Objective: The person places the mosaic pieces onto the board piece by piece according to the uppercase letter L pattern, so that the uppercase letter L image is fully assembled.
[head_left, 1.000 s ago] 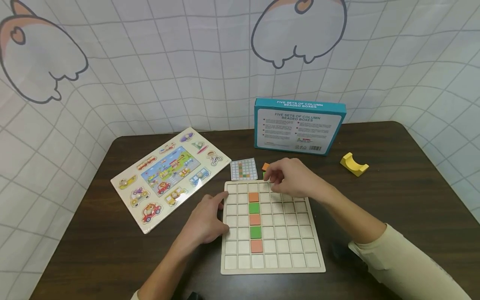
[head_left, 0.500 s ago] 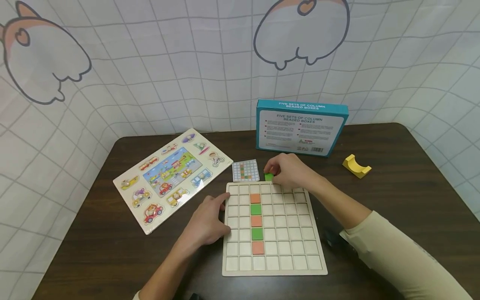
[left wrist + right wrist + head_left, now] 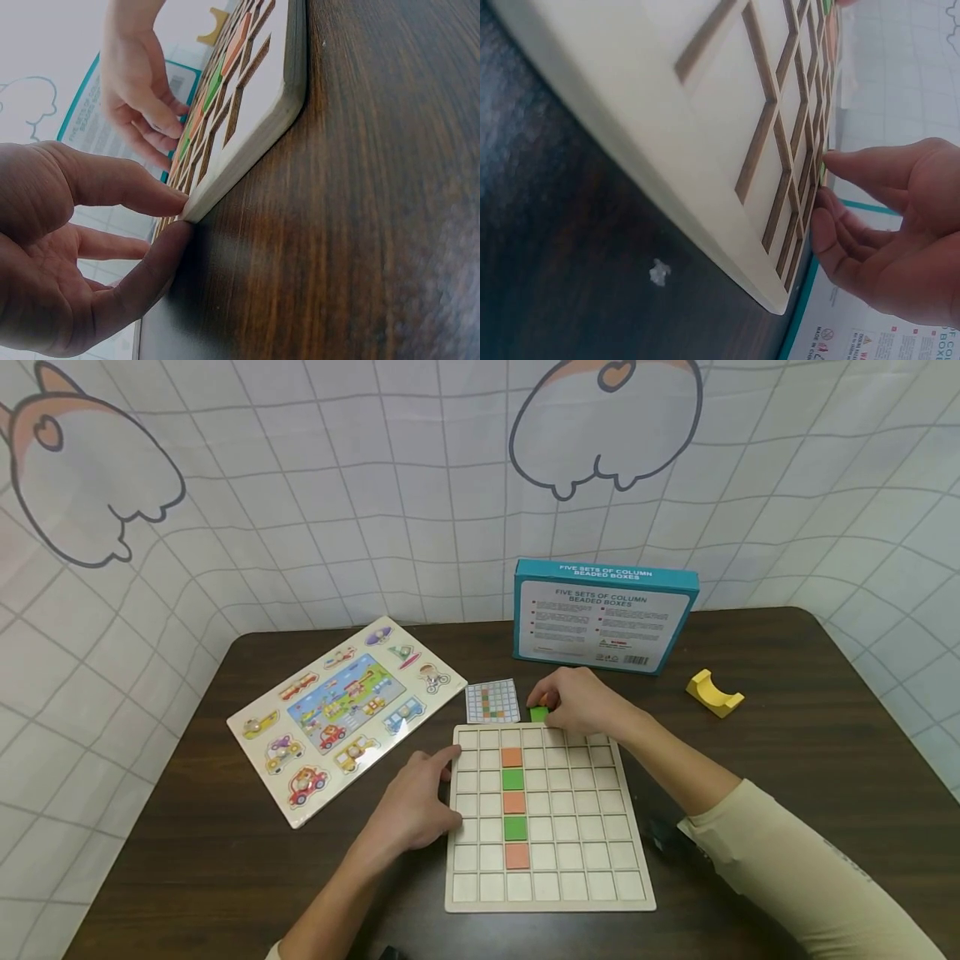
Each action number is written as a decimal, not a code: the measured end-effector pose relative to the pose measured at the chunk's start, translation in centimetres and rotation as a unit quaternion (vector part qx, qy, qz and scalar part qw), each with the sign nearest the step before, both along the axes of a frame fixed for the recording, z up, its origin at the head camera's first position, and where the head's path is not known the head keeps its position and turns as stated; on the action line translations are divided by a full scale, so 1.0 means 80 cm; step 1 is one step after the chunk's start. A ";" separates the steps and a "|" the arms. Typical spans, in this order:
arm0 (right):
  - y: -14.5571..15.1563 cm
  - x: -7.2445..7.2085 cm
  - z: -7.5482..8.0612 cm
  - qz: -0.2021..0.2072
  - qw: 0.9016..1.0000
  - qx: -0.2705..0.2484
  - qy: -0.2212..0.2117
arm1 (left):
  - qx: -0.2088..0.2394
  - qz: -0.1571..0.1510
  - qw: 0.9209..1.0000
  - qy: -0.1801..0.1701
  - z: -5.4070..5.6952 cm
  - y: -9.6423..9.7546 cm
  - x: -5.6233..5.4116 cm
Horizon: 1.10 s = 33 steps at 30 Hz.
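A pale wooden grid board (image 3: 576, 803) lies on the table, with orange tiles (image 3: 511, 757) and green tiles (image 3: 512, 778) alternating down one column. My left hand (image 3: 411, 802) rests against the board's left edge, index finger and thumb spread apart. Just beyond the far edge, my right hand (image 3: 581, 702) bends over a green square tile (image 3: 538, 714), its thumb and fingers at the tile's sides. In the right wrist view, the fingertips of the right hand (image 3: 892, 225) partly hide green and orange at the board's far side. A small printed grid card (image 3: 492, 701) lies left of that tile.
A picture puzzle board (image 3: 352, 718) lies at an angle on the left. Behind the right hand stands a blue and white box (image 3: 603, 618). A yellow arched block (image 3: 714, 693) sits farther right. The dark table (image 3: 202, 868) meets a grid-patterned curtain (image 3: 360, 510).
The right hand has drawn slightly back and settled by the green tile, covering the orange piece seen earlier behind it. My left hand keeps its place on the board's edge.
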State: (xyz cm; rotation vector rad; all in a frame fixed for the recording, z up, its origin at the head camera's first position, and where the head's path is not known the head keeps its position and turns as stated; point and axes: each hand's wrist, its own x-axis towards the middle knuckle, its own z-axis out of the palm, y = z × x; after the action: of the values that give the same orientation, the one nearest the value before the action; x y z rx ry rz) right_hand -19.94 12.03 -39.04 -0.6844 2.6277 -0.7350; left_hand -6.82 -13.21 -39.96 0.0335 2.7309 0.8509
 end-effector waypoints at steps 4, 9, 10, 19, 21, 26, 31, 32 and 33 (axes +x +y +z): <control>0.000 0.000 0.000 0.003 1.000 0.000 0.002 | -0.002 -0.001 1.000 0.000 -0.001 0.000 0.000; 0.000 -0.002 0.000 0.001 1.000 -0.006 -0.001 | -0.001 -0.001 1.000 0.002 -0.002 -0.001 0.000; 0.000 -0.002 0.000 0.000 1.000 -0.007 -0.003 | 0.000 -0.001 1.000 0.003 -0.002 -0.001 0.000; -0.002 -0.004 0.005 -0.004 1.000 -0.024 -0.009 | 0.000 -0.003 1.000 0.004 -0.002 0.000 0.000; -0.004 -0.004 0.006 -0.001 1.000 -0.023 -0.008 | 0.000 -0.003 1.000 0.005 -0.002 0.000 0.000; -0.006 -0.005 0.006 0.002 1.000 -0.017 -0.011 | 0.000 -0.003 1.000 0.007 -0.003 -0.001 0.001; -0.005 -0.007 0.005 0.003 1.000 -0.011 -0.014 | -0.001 -0.004 1.000 0.008 -0.003 0.000 0.000; -0.005 -0.008 0.005 0.004 1.000 -0.011 -0.014 | -0.001 -0.004 1.000 0.007 -0.003 0.000 0.000; -0.005 -0.009 0.004 0.005 1.000 -0.011 -0.013 | -0.001 -0.003 1.000 0.006 -0.002 0.000 0.000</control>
State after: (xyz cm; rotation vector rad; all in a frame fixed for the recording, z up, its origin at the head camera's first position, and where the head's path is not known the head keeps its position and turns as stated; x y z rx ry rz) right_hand -20.64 11.65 -38.70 -0.6887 2.5945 -0.7650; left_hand -6.81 -13.25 -40.15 0.0481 2.7421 0.8484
